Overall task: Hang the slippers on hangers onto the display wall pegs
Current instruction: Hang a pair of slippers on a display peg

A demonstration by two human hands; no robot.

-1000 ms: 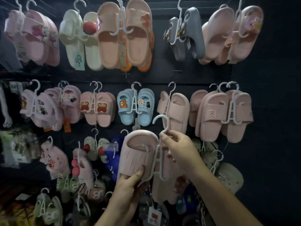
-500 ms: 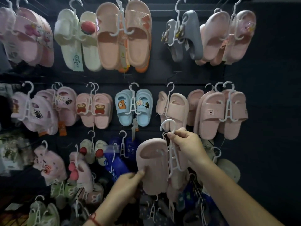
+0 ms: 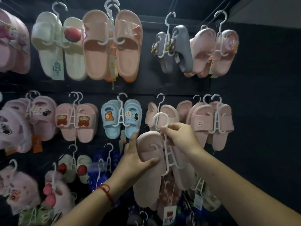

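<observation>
Pink slippers (image 3: pixel 150 160) ride in my left hand (image 3: pixel 135 162); my right hand (image 3: pixel 180 136) pinches their hanger (image 3: pixel 166 154) below its hook, not yet on a peg.

Pink slippers (image 3: pixel 150 168) of smooth, matt, soft-looking foam hang on a thin white plastic hanger (image 3: pixel 166 154) with a slight gloss. The display wall (image 3: pixel 260 111) looks like dark matt fabric. A paper tag (image 3: pixel 169 214) dangles below.

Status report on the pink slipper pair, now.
Right hand pinches white hanger below its hook. Left hand grips pink slipper. Hook not yet on a peg. Hung pink pair crowds the spot behind.
</observation>
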